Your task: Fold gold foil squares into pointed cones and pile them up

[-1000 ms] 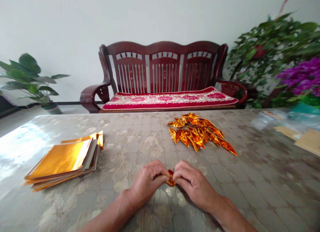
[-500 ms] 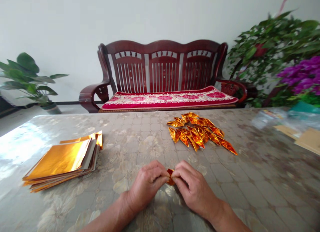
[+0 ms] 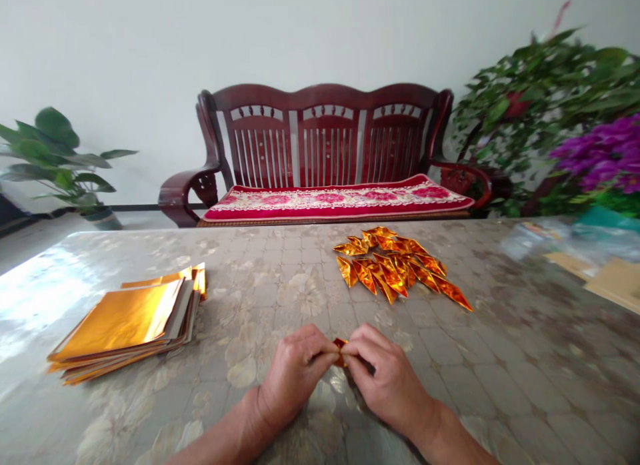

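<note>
Between my two hands is a small piece of folded gold foil paper [image 3: 341, 351], mostly covered by the fingers. My left hand [image 3: 299, 365] pinches its left side, thumb and fingers pressed together. On the other side my right hand [image 3: 383, 371] pinches it in the same way. Beyond the hands, right of the middle, lies a group of several folded gold foil pieces [image 3: 395, 265] with pointed ends. A stack of flat gold foil sheets [image 3: 120, 318] rests on the left of the table.
The table [image 3: 260, 265] has a patterned, shiny cover. Plastic bags [image 3: 535, 237] and brown card [image 3: 615, 283] lie at its right edge. Behind stands a wooden bench [image 3: 327, 145] with a red cushion [image 3: 340, 199], between a potted plant [image 3: 60, 158] and leafy plants [image 3: 540, 98].
Both hands keep their pinch on the folded foil piece and have barely moved. The view has shifted very slightly.
</note>
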`<state>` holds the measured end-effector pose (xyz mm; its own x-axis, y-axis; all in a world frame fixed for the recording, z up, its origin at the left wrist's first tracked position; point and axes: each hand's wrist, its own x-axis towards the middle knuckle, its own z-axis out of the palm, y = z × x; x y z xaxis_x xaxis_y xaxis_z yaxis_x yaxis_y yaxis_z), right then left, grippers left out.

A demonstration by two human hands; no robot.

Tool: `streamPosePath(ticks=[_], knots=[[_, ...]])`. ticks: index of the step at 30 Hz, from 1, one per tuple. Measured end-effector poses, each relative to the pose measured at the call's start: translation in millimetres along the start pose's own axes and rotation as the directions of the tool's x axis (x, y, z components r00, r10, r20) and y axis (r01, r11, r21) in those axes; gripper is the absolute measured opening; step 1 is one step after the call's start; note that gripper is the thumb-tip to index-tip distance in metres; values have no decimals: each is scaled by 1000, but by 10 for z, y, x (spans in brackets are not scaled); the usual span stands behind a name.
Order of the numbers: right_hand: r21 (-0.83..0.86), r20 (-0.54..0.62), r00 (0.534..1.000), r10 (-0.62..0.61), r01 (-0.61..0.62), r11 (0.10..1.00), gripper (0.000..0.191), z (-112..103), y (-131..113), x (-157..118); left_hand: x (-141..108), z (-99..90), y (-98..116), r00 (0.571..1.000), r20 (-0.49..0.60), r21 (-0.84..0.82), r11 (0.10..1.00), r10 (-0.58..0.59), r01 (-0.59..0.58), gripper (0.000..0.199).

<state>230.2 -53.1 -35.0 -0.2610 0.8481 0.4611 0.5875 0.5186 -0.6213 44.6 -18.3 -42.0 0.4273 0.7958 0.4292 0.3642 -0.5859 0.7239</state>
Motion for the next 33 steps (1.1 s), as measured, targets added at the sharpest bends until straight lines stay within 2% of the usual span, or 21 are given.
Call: streamPosePath(ticks=[3,6,13,20,26,29,33], knots=[[76,75,996,52,-58,995,17,-47,-15,32,20,-4,-39,999,-3,9,999,-37,37,14],[122,120,992,45,-60,991,20,-86,-22,41,29,-10,-56,1000,-3,-25,999,-31,31,14],[124,76,996,-38,28,992,24,-72,5,27,24,-12,-61,998,-54,-67,997,38,-42,12],[109,-12,992,-125,126,986,23,-73,-9,5,30,-60,5,999,-40,-89,995,34,-38,11],[113,-22,989,-143,145,983,22,-63,-14,-9,16,-61,23,999,-37,-138,990,36,-41,11],[119,-6,991,-134,133,984,22,-53,-21,-13,6,-46,15,1000,-25,-150,989,8,-12,11],[127,49,995,-82,75,989,23,-70,-17,13,22,-33,-12,995,7,-94,990,-104,104,13]])
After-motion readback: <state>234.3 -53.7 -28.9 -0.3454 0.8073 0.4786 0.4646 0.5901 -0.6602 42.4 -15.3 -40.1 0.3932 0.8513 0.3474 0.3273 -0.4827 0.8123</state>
